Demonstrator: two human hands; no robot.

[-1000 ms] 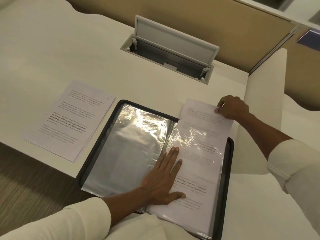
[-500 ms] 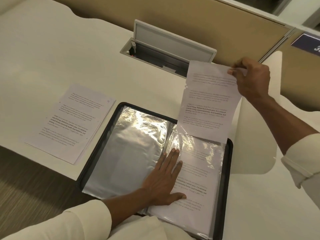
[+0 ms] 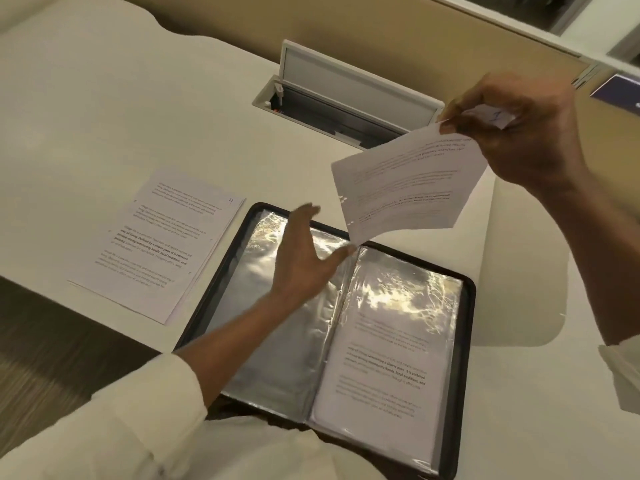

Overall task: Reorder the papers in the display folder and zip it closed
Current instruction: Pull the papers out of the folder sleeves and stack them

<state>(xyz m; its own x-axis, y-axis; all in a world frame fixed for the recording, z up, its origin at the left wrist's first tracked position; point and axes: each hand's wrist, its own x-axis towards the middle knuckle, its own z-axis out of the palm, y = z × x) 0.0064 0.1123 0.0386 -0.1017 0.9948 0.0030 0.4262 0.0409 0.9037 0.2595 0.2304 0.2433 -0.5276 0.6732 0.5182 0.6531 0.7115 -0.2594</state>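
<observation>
The black zip display folder (image 3: 465, 341) lies open on the white desk, with shiny plastic sleeves on both sides. Its right sleeve (image 3: 388, 368) shows a printed page; the left sleeves look empty. My right hand (image 3: 519, 133) pinches the top corner of a printed sheet (image 3: 408, 188) and holds it in the air above the folder's far edge. My left hand (image 3: 304, 258) hovers over the left sleeves with fingers spread, its fingertips near the sheet's lower corner. A small stack of printed papers (image 3: 156, 244) lies on the desk left of the folder.
A cable hatch (image 3: 346, 98) with its lid raised sits in the desk behind the folder. A tan partition (image 3: 311, 26) runs along the back. The desk's front edge drops to dark floor (image 3: 52, 341) at the lower left.
My right hand has pulled the sheet fully out of the right sleeve and lifted it, tilted, into the air. My left hand has left the folder's pages and risen toward the sheet.
</observation>
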